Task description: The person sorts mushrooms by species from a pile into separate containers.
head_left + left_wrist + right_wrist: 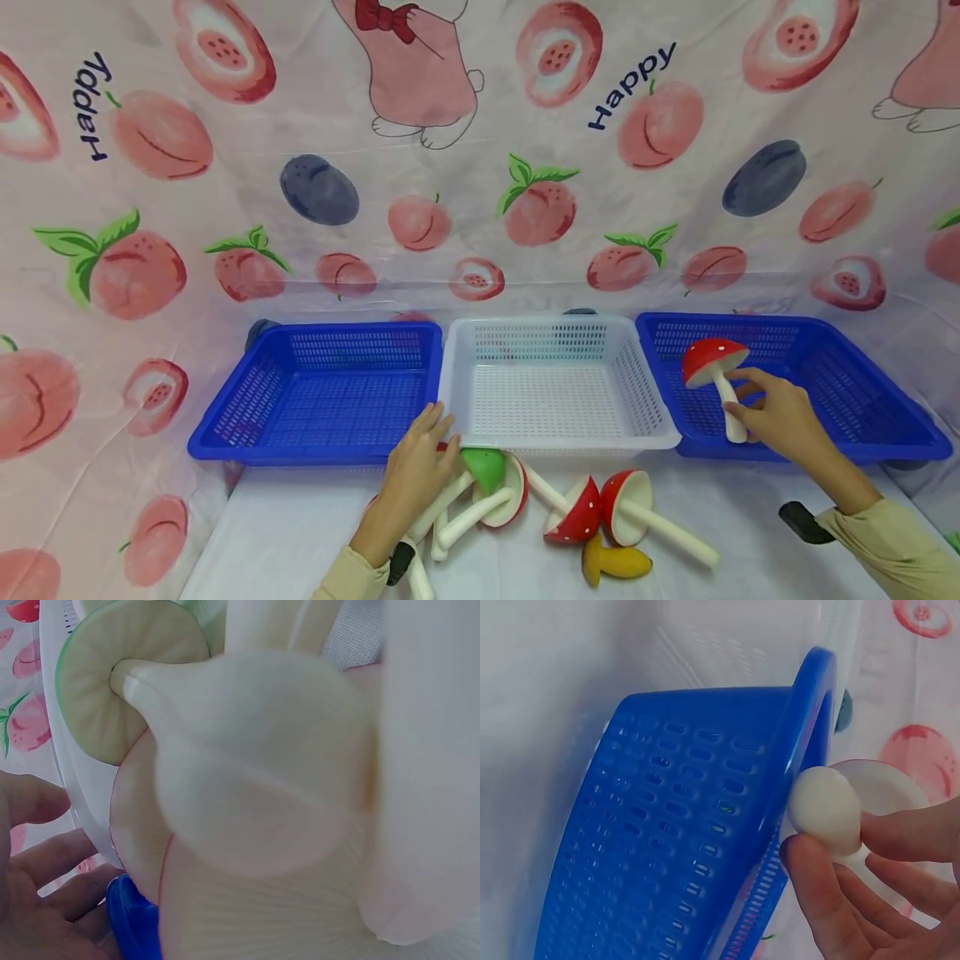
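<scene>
Over the right blue basket point(825, 400), my right hand point(783, 417) pinches a red mushroom point(708, 360) by its white stem, white-spotted cap up. In the right wrist view the stem's rounded end point(825, 810) shows between thumb and fingers, beside the basket rim. My left hand point(420, 471) is at the front corner where the left blue basket point(322, 454) meets the white basket point(555, 442), fingers loosely extended. Beneath and beside it lies a pile of mushrooms, among them a green-capped one point(486, 468) and a red-capped one point(517, 492). Pale stems fill much of the left wrist view.
Two more red mushrooms point(577, 512) point(626, 508) lie in front of the white basket. Near them is a small yellow-brown mushroom point(618, 562). A fruit-printed cloth point(480, 167) hangs behind the three baskets, above a white tabletop point(285, 533).
</scene>
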`<state>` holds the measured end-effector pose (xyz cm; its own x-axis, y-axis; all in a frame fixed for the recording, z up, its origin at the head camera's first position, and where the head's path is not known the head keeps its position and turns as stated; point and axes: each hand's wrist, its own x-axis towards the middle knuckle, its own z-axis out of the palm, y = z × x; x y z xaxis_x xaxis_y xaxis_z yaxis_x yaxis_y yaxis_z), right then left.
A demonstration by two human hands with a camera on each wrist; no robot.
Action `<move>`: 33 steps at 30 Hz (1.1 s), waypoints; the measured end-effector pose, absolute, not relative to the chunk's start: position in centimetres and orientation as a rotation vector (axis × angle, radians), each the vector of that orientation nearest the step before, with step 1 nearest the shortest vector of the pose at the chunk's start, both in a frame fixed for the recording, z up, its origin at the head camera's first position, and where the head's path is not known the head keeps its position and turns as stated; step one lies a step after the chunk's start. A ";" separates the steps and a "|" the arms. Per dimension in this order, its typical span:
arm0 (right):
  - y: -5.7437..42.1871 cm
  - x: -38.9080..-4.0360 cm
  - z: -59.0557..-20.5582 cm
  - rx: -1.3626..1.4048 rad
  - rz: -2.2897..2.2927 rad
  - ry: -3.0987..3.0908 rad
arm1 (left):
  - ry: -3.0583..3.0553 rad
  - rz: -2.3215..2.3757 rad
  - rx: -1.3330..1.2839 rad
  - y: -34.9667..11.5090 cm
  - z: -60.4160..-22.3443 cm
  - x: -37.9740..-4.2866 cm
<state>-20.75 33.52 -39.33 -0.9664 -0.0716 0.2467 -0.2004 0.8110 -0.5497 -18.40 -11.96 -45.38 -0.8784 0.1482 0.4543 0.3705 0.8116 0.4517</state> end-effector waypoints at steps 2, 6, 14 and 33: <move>33.7 -21.2 -39.6 0.214 0.898 -2.791 | -2.592 -0.754 -0.392 -12.0 -45.5 -18.4; 33.6 -22.0 -39.7 0.216 0.905 -2.807 | -2.582 -0.745 -0.399 -12.1 -45.5 -18.4; 33.5 -23.5 -40.5 0.182 0.942 -2.888 | -2.578 -0.748 -0.396 -12.1 -45.6 -18.4; 34.1 -26.9 -43.3 0.089 0.899 -3.127 | -2.562 -0.745 -0.420 -12.1 -45.8 -18.5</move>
